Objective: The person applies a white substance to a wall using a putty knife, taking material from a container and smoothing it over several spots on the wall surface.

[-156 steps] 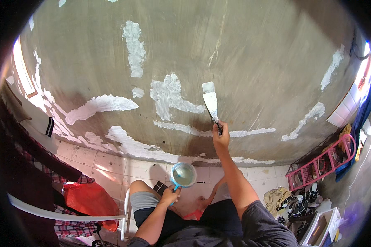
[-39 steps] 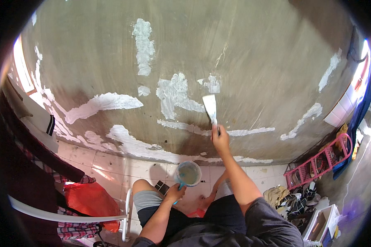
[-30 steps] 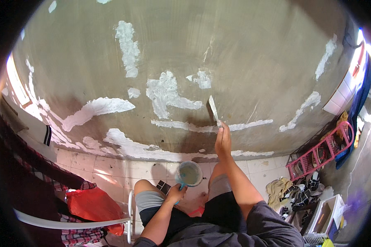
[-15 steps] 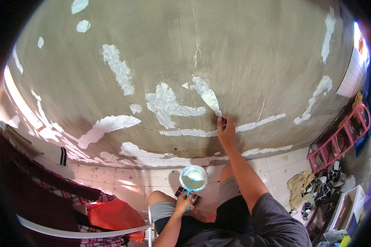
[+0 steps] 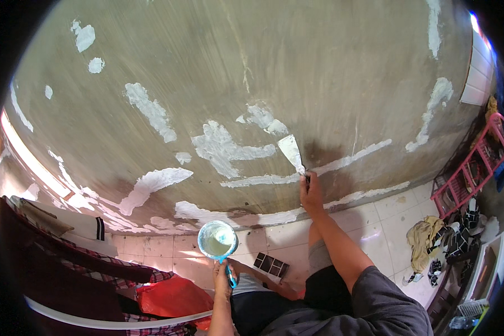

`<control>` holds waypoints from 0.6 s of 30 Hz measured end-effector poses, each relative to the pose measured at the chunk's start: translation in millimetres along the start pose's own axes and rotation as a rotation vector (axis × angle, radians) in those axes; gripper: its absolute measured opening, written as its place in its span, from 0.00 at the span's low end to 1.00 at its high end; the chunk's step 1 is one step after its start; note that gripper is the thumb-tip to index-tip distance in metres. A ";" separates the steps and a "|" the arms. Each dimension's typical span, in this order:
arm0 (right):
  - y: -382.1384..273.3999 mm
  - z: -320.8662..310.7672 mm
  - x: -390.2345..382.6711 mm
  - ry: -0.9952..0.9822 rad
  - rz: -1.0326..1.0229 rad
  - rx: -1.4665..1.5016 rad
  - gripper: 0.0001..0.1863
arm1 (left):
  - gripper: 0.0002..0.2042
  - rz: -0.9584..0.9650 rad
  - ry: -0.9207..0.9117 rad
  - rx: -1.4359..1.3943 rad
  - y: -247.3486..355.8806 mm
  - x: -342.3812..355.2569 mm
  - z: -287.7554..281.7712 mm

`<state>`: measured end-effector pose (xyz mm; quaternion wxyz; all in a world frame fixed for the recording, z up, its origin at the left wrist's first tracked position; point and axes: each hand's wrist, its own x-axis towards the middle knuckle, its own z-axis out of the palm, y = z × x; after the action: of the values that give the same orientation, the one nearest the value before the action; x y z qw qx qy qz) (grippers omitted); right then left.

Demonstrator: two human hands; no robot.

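Note:
My right hand [image 5: 311,190] grips the dark handle of a putty knife [image 5: 290,151], whose pale blade lies at the wall [image 5: 347,67], just below a small rough white filler patch [image 5: 266,119]; whether it touches is unclear. Larger white patches [image 5: 224,145] and long smeared strips [image 5: 263,180] mark the grey plaster around it. Low in the centre, my left hand [image 5: 224,278] is closed on the blue handle of a round pot [image 5: 216,239] holding pale filler, held out over the floor beside my knee.
Tiled floor [image 5: 386,229] runs along the wall's foot, with a dark chequered object [image 5: 270,265] on it. At left: hanging garments [image 5: 73,280], a white rail [image 5: 112,322], a red bag [image 5: 168,297]. At right: a pink rack [image 5: 469,165], heaped clothes [image 5: 423,241], a white unit [image 5: 487,269].
The patch above the knife is larger than five seconds ago. Since half a second ago, the blade has dropped below it and the pot has moved left; my view has swung round slightly.

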<state>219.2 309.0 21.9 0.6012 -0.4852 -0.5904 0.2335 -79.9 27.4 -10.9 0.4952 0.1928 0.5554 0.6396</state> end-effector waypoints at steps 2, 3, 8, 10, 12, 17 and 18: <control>-26.6 2.6 7.1 0.044 -0.092 0.008 0.13 | 0.08 0.004 0.009 -0.013 -4.6 1.2 2.6; -42.6 2.4 12.9 0.042 -0.110 0.017 0.13 | 0.08 -0.001 0.019 -0.011 -5.7 1.3 4.6; -78.1 8.1 29.2 0.049 -0.063 0.026 0.13 | 0.08 0.011 -0.040 -0.029 -9.7 5.0 3.8; -57.7 8.2 26.3 0.038 -0.003 -0.048 0.11 | 0.09 0.013 -0.044 -0.031 -10.7 9.2 8.1; -33.4 5.1 13.6 0.014 0.033 -0.082 0.11 | 0.10 0.039 -0.069 -0.052 -11.2 8.6 13.4; -24.1 -3.9 -14.1 0.028 -0.005 -0.106 0.12 | 0.09 0.058 -0.085 -0.022 -9.2 7.1 16.2; -32.4 -2.2 -11.6 0.040 -0.042 -0.088 0.13 | 0.08 0.051 -0.084 -0.015 -7.6 5.2 15.1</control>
<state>209.6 284.8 44.5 0.5960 -0.5031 -0.5979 0.1849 -66.9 38.9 -14.7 0.5031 0.2301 0.5243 0.6474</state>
